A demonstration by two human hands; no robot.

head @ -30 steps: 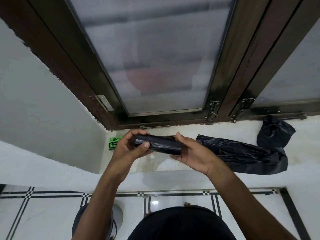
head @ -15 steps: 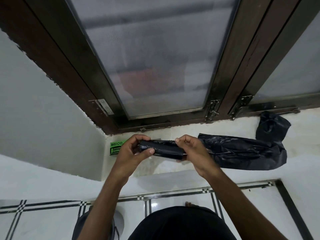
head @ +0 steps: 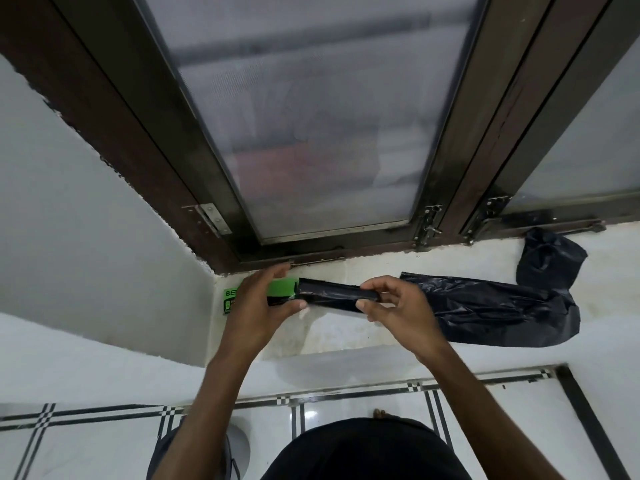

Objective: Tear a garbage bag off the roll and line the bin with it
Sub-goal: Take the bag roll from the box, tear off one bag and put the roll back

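A black garbage bag roll is held level above the white window sill. My right hand pinches its right end. My left hand grips a green carton at the sill's left corner, and the roll's left end sits at the carton's open mouth. A loose black garbage bag lies crumpled on the sill to the right of my right hand, one end bunched up near the window frame. A grey bin shows on the floor at the bottom left, mostly hidden behind my left forearm.
A dark window frame with frosted glass and metal latches rises right behind the sill. A white wall closes off the left side. Below is a white tiled floor with black border lines.
Both hands moved left with the roll. My left hand let go of the roll's left end and took hold of the green carton, which now meets that end.
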